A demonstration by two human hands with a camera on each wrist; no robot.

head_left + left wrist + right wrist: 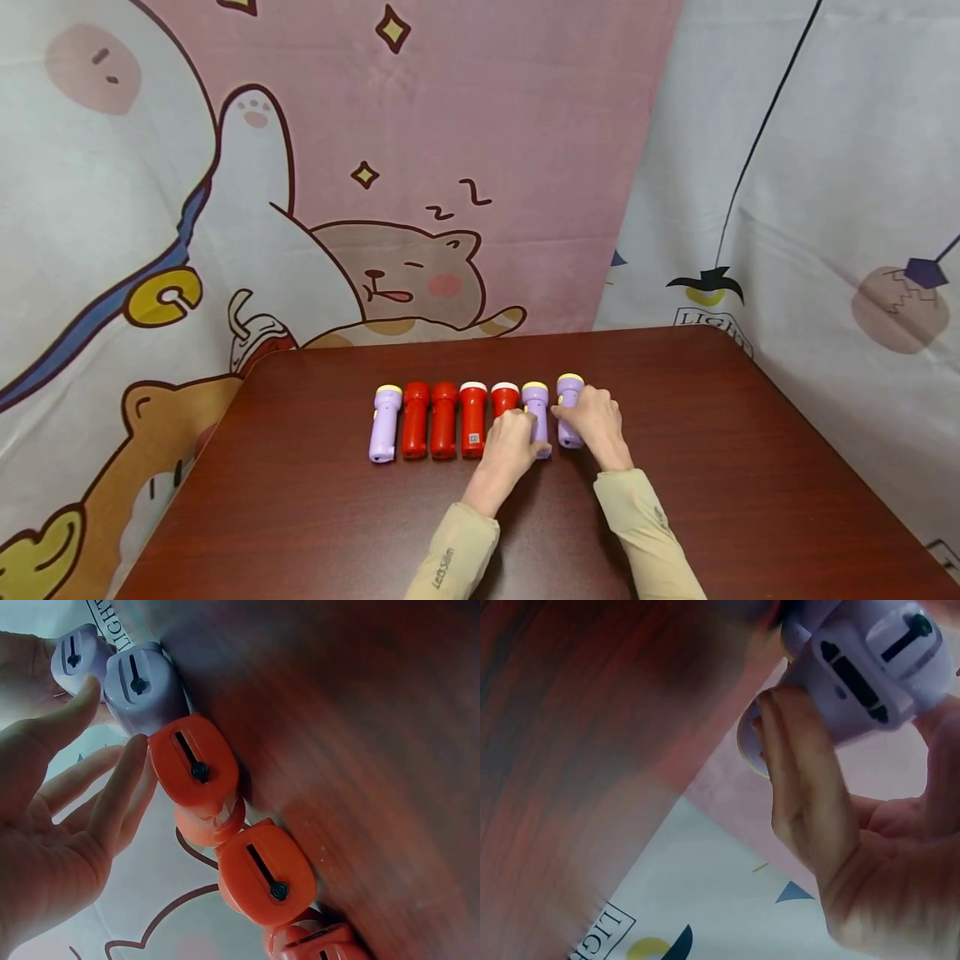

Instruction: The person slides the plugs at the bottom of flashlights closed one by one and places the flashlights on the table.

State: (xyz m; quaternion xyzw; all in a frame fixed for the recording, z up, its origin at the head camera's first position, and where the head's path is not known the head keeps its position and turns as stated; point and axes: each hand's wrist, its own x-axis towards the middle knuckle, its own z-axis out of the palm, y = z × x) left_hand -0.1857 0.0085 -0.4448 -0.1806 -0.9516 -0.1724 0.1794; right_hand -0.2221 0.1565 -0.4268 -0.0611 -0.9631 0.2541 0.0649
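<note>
Several flashlights lie side by side in a row across the table. My right hand (597, 419) holds the rightmost one, a lilac flashlight (568, 402) with a yellow rim; in the right wrist view fingers and thumb span its body (832, 697). Just left of it lies another lilac flashlight (536, 402). My left hand (510, 442) is over the lower part of a red flashlight (505, 396) with a white rim, partly covering it. In the left wrist view the left hand's fingers (120, 787) are extended, fingertips right beside the red flashlight (196, 765), thumb near the lilac one (142, 686).
Further left are a white-rimmed red flashlight (473, 417), two all-red flashlights (444, 421) and a lilac flashlight (386, 425) at the row's left end. The brown wooden table (300, 517) reaches back to a cartoon-printed cloth (555, 167).
</note>
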